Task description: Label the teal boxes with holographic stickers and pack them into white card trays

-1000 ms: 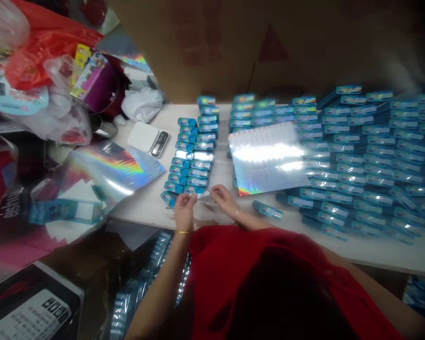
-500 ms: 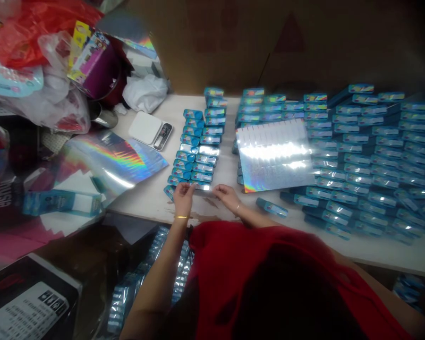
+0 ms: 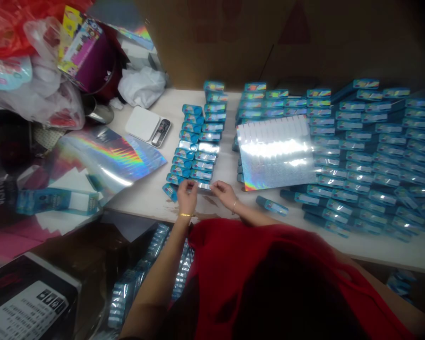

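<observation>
In the head view, the small blue box (image 3: 202, 186) between the person's hands lies at the near end of a double row, close to the front edge of the white desk (image 3: 155, 194) and left of its middle. The left hand (image 3: 187, 197) is at the box's left end, thumb and fingers drawn close together; the right hand (image 3: 225, 195) is curled in the same way by its right end. The hands are apart from each other, and I cannot tell whether either is clamped on the box or on a thin strip over it. The box is probably light, fairly stiff card, a little slick and easily dented, best taken lightly by its two short ends. It looks narrow and glossy, with a pale, bright band along its upturned side. Farther right on the desk, a shiny silver sheet (image 3: 276, 156) rests over other blue boxes (image 3: 354, 146).
</observation>
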A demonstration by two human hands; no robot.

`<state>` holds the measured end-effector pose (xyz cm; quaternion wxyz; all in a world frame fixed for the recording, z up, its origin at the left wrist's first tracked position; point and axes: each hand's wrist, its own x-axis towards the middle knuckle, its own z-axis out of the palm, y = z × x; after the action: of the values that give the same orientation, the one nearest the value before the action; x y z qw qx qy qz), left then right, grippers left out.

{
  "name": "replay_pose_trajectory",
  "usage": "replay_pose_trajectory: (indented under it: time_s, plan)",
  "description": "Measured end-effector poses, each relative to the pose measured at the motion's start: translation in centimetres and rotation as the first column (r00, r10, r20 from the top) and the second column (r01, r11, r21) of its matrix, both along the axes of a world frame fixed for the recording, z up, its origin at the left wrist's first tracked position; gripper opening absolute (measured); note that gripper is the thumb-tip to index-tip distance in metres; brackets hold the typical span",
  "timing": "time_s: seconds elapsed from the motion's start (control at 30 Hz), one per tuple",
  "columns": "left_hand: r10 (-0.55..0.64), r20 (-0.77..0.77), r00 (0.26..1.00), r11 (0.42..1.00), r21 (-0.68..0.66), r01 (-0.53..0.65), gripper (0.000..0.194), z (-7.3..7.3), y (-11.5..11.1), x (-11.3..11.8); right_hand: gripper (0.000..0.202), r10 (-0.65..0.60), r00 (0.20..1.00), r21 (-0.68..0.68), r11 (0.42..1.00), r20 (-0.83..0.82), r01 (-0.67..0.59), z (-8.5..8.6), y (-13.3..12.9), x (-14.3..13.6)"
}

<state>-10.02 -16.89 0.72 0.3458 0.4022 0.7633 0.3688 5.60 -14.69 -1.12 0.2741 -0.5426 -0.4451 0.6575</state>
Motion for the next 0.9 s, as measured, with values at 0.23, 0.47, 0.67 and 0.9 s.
replay_pose_trajectory:
  time_s: [0.23, 0.47, 0.67, 0.9]
  plan:
    - [-0.067, -0.354, 0.933, 0.997, -0.053, 0.052, 0.014, -0.7, 0.0, -0.2, 0.035, -0.005, 0.999, 0.060, 0.998, 0.051, 0.001, -1.7, -0.4, -0.1]
    - [-0.109, -0.553, 0.826, 0.987, -0.156, 0.026, 0.029, 0.1, 0.1, 0.5, 0.028, 0.065, 0.994, -0.021, 0.998, 0.092, -0.063, -3.0, -0.1, -0.1]
    - [-0.465, -0.635, 0.617, 0.878, -0.242, 0.413, 0.060, 0.2, -1.2, -0.8, 0.044, 0.167, 0.956, 0.043, 0.982, 0.242, -0.183, -2.5, -1.5, -0.6]
    - [-0.679, -0.648, 0.344, 0.703, -0.441, 0.558, 0.066, -0.6, -2.3, -0.7, 0.038, 0.570, 0.718, -0.054, 0.797, 0.399, -0.602, 0.5, -1.3, -2.3]
